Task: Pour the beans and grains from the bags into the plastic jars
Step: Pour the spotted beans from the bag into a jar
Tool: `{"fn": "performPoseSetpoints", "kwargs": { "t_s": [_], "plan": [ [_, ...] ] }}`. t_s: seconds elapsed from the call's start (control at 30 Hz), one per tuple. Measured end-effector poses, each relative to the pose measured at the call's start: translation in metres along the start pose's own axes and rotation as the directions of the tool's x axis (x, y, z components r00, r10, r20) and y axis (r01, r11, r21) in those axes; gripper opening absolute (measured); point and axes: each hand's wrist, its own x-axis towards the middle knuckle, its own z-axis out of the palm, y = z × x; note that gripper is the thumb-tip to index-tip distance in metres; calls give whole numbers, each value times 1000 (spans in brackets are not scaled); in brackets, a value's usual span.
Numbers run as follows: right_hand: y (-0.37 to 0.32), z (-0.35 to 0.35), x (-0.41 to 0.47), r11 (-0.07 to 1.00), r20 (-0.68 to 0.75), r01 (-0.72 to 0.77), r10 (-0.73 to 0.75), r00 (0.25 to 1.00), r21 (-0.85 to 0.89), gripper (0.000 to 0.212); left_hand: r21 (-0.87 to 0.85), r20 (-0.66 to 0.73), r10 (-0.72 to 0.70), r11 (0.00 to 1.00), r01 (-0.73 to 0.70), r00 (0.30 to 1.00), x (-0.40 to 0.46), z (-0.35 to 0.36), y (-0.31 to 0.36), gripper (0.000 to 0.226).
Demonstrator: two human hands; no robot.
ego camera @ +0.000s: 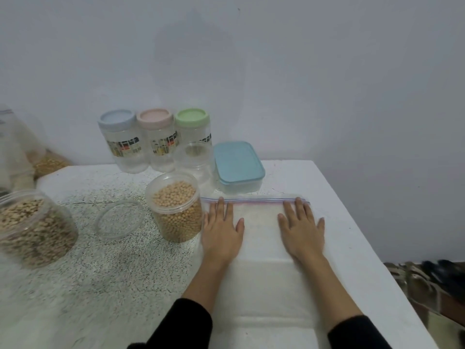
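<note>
An empty clear zip bag (pixel 259 250) lies flat on the white table, its zip strip at the far edge. My left hand (pixel 221 230) and my right hand (pixel 302 227) both press flat on it, fingers straight and pointing to the zip. Just left of my left hand stands an open plastic jar of round yellow beans (pixel 176 207). At the left edge another open jar (pixel 35 230) holds mixed brown beans. A clear lid (pixel 120 219) lies between the two jars.
At the back stand three empty jars with blue (pixel 118 142), pink (pixel 157 139) and green (pixel 193 132) lids, a small open clear jar (pixel 193 159), and a blue-lidded box (pixel 237 167). A bag of grains (pixel 49 163) lies far left. The table's edge (pixel 364 248) runs along the right.
</note>
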Motion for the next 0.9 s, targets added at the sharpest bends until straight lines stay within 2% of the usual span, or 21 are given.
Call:
{"fn": "performPoseSetpoints", "kwargs": {
  "t_s": [0.07, 0.17, 0.23, 0.33, 0.43, 0.53, 0.6, 0.67, 0.73, 0.83, 0.9],
  "plan": [
    [0, -2, 1, 998, -39, 4, -2, 999, 59, 50, 4, 26, 3, 1000, -3, 1000, 1, -3, 0, 66],
    [-2, -10, 1, 945, -133, -23, 70, 989, 328, 41, -6, 50, -7, 1000, 7, 999, 1, -12, 5, 61],
    [-7, -20, 0, 902, -224, 7, 99, 970, 432, 40, -13, 6, 33, 999, -32, 999, 2, -26, 15, 60],
    [-35, -50, -7, 809, -405, 212, 35, 914, 548, 39, -218, -151, 107, 966, -138, 983, -3, -67, 35, 50],
    [-88, -88, -17, 705, -563, 454, -94, 821, 545, 32, -458, -389, 84, 846, -272, 917, -11, -122, 39, 43],
    [-158, -111, -27, 599, -625, 633, -265, 735, 490, 27, -526, -600, 17, 745, -410, 800, -16, -175, 8, 37],
    [-197, -114, -37, 527, -618, 718, -395, 680, 454, 27, -524, -664, -26, 729, -441, 747, -21, -202, -23, 31],
    [-237, -108, -47, 457, -558, 778, -542, 628, 431, 29, -525, -682, -94, 753, -397, 725, -25, -221, -69, 28],
    [-271, -95, -55, 457, -400, 783, -681, 614, 422, 29, -530, -665, -178, 796, -291, 725, -33, -233, -119, 28],
    [-321, -58, -60, 559, 26, 751, -808, 589, 351, 37, -531, -602, -295, 842, -95, 742, -49, -241, -206, 34],
    [-339, -29, -55, 653, 284, 720, -755, 591, 235, 58, -506, -508, -338, 861, 42, 792, -58, -242, -252, 48]
  ]
}}
